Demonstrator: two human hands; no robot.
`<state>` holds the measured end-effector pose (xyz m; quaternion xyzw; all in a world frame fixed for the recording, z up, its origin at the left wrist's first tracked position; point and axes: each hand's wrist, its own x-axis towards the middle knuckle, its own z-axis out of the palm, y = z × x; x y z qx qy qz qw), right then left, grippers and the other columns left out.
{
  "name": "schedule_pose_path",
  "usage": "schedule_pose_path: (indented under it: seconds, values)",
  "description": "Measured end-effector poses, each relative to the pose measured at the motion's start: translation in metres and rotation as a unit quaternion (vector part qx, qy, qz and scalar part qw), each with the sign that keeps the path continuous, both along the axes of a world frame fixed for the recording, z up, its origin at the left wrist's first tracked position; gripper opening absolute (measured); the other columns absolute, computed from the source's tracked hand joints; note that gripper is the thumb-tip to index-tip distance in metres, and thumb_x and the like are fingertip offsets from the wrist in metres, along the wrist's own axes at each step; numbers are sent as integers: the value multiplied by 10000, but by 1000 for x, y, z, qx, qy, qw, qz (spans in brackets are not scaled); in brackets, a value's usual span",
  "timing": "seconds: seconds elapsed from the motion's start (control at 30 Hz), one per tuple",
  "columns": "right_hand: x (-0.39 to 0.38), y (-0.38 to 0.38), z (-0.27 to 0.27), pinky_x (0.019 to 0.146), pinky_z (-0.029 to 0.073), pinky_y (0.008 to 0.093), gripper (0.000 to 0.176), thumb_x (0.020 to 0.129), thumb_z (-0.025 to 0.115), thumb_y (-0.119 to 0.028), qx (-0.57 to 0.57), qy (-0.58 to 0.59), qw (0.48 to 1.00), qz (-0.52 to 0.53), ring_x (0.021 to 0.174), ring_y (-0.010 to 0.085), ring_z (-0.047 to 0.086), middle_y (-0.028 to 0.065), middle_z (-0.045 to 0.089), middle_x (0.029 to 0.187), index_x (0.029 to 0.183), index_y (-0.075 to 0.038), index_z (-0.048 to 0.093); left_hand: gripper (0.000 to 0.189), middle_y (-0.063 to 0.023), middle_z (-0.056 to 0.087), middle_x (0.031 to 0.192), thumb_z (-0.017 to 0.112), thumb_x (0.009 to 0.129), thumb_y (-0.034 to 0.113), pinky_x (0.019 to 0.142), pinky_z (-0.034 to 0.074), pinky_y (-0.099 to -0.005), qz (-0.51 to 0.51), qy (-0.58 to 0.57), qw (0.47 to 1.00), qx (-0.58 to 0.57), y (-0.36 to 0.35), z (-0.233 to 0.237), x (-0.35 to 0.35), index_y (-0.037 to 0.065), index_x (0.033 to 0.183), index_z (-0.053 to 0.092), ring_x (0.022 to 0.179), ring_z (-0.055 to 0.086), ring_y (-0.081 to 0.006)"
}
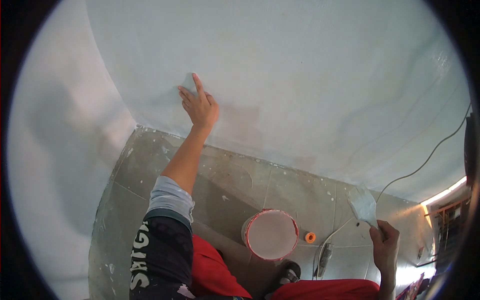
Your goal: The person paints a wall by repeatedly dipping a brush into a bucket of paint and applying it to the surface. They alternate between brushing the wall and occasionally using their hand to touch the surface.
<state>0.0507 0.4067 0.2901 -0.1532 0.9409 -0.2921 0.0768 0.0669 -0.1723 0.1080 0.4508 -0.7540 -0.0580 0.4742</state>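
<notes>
The left hand (pixel 199 105) is raised against the wall (pixel 300 75), fingers stretched out and apart, with the fingertips pressing a small grey pad (pixel 188 80) flat to the pale surface; I cannot tell what the pad is made of. The right hand (pixel 385 244) is low and well apart from the left, fist closed around the handle of a scraper (pixel 362 204), whose wide blade points up towards the wall and is coated in white paste. Between the two hands, on the grey tiled floor (pixel 225 180), stands a round bucket (pixel 246 231) with a red rim. It is open and holds a smooth, pale, whitish filling (pixel 270 234) that lies level and close to the rim, with nothing standing in it. Just beside the bucket, on its right, lies a small orange cap (pixel 310 237), apart from it. A thin cable (pixel 425 160) runs down the wall and across the floor between the cap and the scraper. A foot (pixel 290 272) rests on the tiles right below the bucket, and the floor near the wall is flecked with white spots.
</notes>
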Motion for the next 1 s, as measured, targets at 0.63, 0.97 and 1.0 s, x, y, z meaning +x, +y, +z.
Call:
schedule_pose_path:
  seconds: [0.63, 0.97, 1.0]
  values:
    - [-2, -15, -8, 660, 420, 261, 210, 901, 655, -108, -14, 22, 999, 30, 726, 80, 487, -1, 570, 774, 1032, 56, 664, 612, -358, 320, 1477, 620, 869, 81, 1104, 335, -590, -308, -90, 946, -46, 96, 30, 42, -17, 1430, 399, 1359, 363, -516]
    - [3, -23, -8, 620, 448, 284, 281, 884, 692, -171, 9, 33, 999, 38, 676, 91, 535, 75, 626, 710, 1040, 63, 681, 331, -135, 574, 1370, 543, 1003, 105, 1041, 483, -452, -610, 334, 361, 622, 205, 65, 103, 49, 1329, 532, 1261, 559, -283]
    - [2, -25, -8, 617, 445, 283, 278, 887, 691, -171, 9, 18, 999, 28, 676, 89, 530, 66, 620, 709, 1039, 61, 682, 327, -126, 582, 1360, 547, 1005, 114, 1038, 485, -452, -620, 321, 372, 612, 207, 63, 107, 50, 1326, 534, 1249, 567, -282]
